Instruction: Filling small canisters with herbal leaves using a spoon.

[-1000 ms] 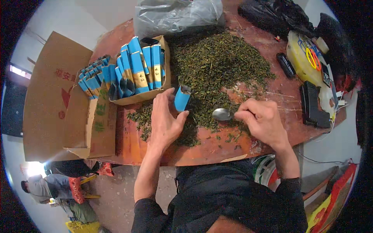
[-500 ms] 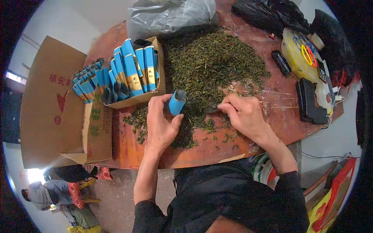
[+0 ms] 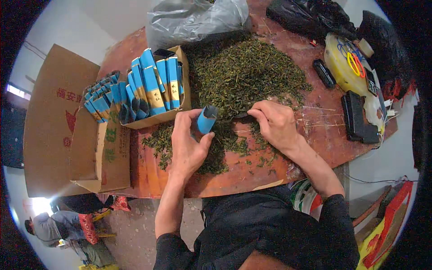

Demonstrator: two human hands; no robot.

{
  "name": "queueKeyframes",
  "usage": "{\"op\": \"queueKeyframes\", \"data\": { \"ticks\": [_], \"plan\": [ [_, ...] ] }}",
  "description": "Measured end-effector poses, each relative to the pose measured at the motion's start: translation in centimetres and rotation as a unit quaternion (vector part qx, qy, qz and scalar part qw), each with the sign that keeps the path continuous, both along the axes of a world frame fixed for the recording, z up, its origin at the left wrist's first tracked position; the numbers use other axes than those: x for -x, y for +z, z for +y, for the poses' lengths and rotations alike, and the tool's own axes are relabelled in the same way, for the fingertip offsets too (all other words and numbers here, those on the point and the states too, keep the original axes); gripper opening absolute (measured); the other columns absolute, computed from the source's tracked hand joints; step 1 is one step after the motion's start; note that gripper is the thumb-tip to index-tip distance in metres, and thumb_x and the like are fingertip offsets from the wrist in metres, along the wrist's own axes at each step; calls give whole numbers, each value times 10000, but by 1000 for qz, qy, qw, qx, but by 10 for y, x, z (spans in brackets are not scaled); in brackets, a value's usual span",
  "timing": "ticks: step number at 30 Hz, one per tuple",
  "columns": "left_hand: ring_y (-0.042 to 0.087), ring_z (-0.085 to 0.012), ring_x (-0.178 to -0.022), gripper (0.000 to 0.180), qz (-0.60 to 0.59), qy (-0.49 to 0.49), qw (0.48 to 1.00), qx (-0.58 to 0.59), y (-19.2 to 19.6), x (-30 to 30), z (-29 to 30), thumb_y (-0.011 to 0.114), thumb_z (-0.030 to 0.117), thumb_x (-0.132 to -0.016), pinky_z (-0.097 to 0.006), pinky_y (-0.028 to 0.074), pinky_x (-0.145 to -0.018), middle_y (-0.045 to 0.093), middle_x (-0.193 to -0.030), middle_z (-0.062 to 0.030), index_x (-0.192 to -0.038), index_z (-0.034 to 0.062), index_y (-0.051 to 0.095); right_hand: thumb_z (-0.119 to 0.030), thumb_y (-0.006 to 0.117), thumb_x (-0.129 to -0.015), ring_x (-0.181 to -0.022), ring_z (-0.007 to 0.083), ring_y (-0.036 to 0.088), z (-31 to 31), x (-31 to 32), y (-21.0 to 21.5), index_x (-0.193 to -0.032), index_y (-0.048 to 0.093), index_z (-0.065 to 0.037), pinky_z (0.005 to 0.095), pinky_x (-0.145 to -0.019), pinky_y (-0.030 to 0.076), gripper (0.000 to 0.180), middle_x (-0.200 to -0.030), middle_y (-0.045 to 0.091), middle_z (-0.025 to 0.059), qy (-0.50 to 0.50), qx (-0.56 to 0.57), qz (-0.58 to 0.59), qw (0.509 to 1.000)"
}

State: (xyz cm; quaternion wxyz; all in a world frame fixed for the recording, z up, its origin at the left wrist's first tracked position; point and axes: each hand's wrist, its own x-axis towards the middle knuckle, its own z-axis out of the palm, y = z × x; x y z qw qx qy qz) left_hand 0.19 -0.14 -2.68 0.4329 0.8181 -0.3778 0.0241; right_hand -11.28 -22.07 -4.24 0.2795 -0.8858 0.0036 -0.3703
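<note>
In my left hand (image 3: 187, 140) is an open blue paper packet (image 3: 206, 120), held upright with its mouth facing up and a dark lining showing. The fingers wrap round its left side and the thumb presses low on its right. My right hand (image 3: 275, 122) is closed in a pinch round a small dark metal scoop (image 3: 243, 116); its handle is mostly hidden by the fingers. The scoop's end touches the near edge of a large heap of dried tea leaves (image 3: 252, 72). More loose leaves lie beneath and around my left hand.
Left of the heap, a small cardboard box (image 3: 157, 118) holds several blue-and-gold packets (image 3: 155, 92). A larger open carton (image 3: 114, 153) stands beside it. A grey plastic bag (image 3: 198, 22) lies behind; a black case (image 3: 353, 117) and rubber bands (image 3: 353, 65) are on the right.
My right hand has moved the scoop forward and slightly left, up against the heap's edge. My left hand and the packet have stayed nearly in place.
</note>
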Motion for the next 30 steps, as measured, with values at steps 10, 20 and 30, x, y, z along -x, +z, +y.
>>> {"op": "queueKeyframes", "data": {
  "ticks": [10,20,30],
  "plan": [
    [626,-297,-1058,561,23,-23,999,14,4,2,-15,798,-3,-704,-373,507,-931,598,-1108,-135,-1218,19,574,-28,680,-931,-630,258,674,-10,0,3,-916,673,-10,355,-576,516,25,-776,688,126,-27,-13,-9,1000],
    [628,-286,-1038,568,21,-40,999,29,1,-1,-25,798,4,-720,-361,503,-930,585,-1121,-138,-1236,10,561,-24,659,-954,-622,205,694,-25,-1,12,-938,678,-10,312,-566,523,29,-746,689,104,-54,-9,-33,998],
    [629,-307,-1067,592,48,-31,998,35,1,-2,-28,813,-3,-714,-377,502,-946,585,-1142,-146,-1247,9,556,-8,667,-947,-628,160,692,-28,7,47,-943,693,0,287,-572,518,27,-756,700,92,-74,-17,-31,997]
  ]
}}
